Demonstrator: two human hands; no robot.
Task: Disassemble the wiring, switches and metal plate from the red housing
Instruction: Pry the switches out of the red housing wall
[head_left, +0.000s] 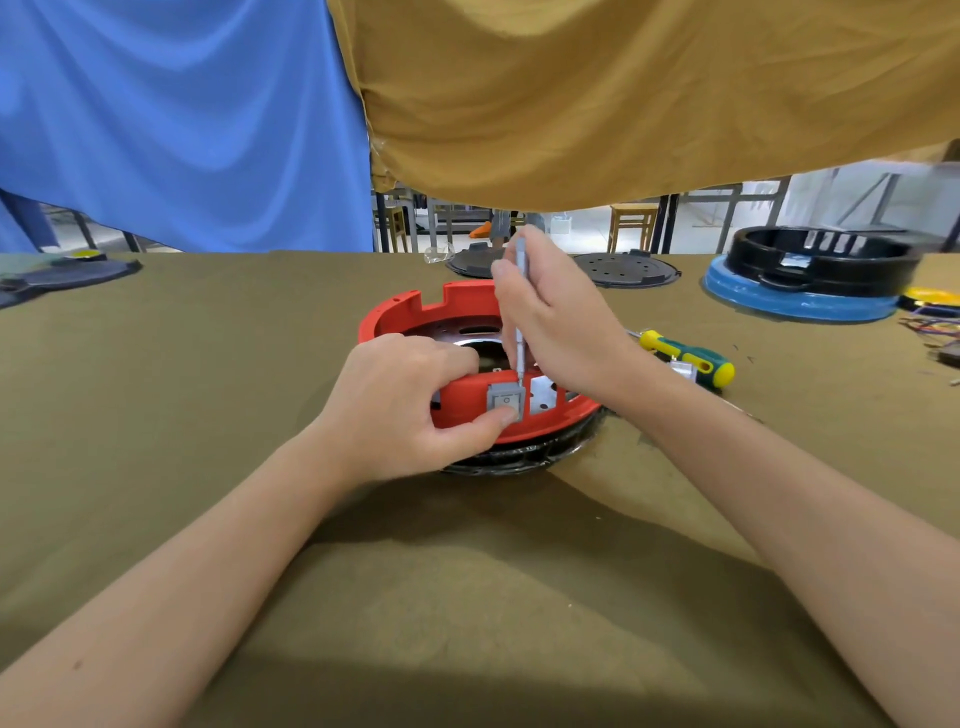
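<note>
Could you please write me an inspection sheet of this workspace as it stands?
Surface: olive cloth-covered table.
Job's things: red housing on a black base; grey switch in its front wall; metal plate inside.
Clutter: yellow-green screwdriver; black lids; black ring on blue disc.
Hands: left hand pinches the switch; right hand holds a thin grey tool at the switch's top.
Cables: loose coloured wires at the right edge.
Surroundings: blue and mustard cloths hanging; stools behind.
</note>
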